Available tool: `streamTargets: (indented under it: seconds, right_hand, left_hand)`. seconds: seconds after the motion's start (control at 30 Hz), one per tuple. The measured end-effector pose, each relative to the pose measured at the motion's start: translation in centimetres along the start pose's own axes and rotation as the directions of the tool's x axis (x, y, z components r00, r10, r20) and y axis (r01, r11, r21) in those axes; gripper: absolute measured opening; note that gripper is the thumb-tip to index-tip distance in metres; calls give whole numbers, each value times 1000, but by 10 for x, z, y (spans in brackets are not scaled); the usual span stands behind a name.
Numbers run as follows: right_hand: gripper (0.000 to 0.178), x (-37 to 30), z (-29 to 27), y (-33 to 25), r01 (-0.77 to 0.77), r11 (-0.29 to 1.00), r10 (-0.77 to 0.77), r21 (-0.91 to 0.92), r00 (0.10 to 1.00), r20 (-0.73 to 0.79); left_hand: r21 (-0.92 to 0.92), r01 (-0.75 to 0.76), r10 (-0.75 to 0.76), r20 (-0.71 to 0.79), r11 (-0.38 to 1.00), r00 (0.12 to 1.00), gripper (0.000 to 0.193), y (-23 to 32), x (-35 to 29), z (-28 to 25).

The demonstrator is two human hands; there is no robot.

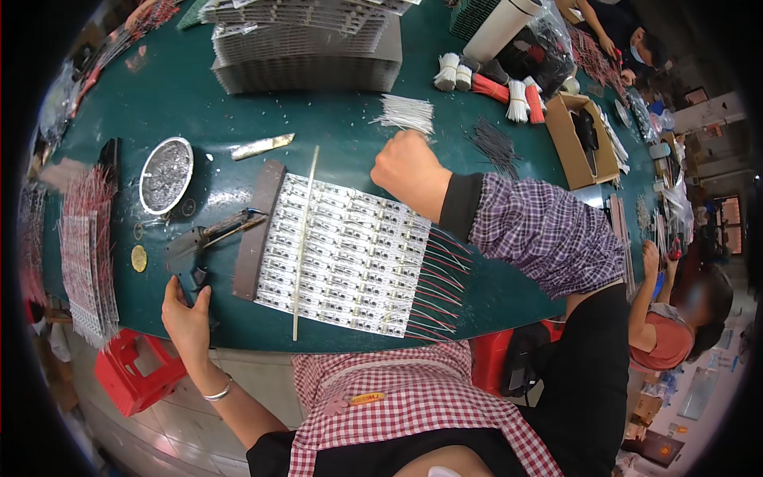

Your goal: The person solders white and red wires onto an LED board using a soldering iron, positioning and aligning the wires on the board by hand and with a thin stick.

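Observation:
My left hand (187,322) is wrapped round the dark handle of a soldering iron (200,242), whose metal front end points toward a grey bar (258,230). A white panel of small circuit boards (350,254) lies against that bar, with red and black wires (437,282) along its right edge. Across the panel runs a thin pale stick (304,246). My right hand (409,171) is closed, back upward, beside a pile of short white wires (405,114). What its fingers hold, if anything, is hidden.
A white bowl of grey material (166,176) and a pale-handled blade (262,146) lie left of centre. Stacked panels (310,60) stand behind. Wired panels (87,254) lie far left. Dark wires (493,145), wire bundles (493,86) and a cardboard box (580,143) sit right. Other people work at right.

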State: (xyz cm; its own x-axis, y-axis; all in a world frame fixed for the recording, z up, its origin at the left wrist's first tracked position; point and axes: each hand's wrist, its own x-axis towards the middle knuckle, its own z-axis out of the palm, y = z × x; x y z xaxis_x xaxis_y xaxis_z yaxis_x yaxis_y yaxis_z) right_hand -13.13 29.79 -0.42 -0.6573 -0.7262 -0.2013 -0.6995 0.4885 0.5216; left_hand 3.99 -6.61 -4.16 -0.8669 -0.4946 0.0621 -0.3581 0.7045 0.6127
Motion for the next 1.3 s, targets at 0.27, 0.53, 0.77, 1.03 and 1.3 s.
streamTargets:
  seconds: [0.27, 0.53, 0.77, 1.03, 1.3]
  right_hand:
    - [3, -10, -1, 0, -10, 1000, 10, 7, 1000, 20]
    - [6, -17, 14, -2, -3, 996, -8, -86, 992, -130]
    - [6, -15, 18, -4, 5, 998, -16, -68, 987, -160]
    - [6, -20, 20, -5, 10, 997, -24, -71, 981, -193]
    - [6, -29, 16, 3, 14, 993, 14, 113, 971, -237]
  left_hand:
    - [-468, 159, -172, 15, 869, 985, 43, -11, -3, -9]
    - [-927, 93, -123, 52, 363, 991, 48, 12, -34, -9]
    - [-972, 227, 61, 223, -64, 973, 54, 59, -28, -27]
    - [-826, -428, -45, -475, 366, 879, 58, 153, -39, -79]
    - [-760, -258, 109, -242, 597, 964, 53, 149, -65, -63]
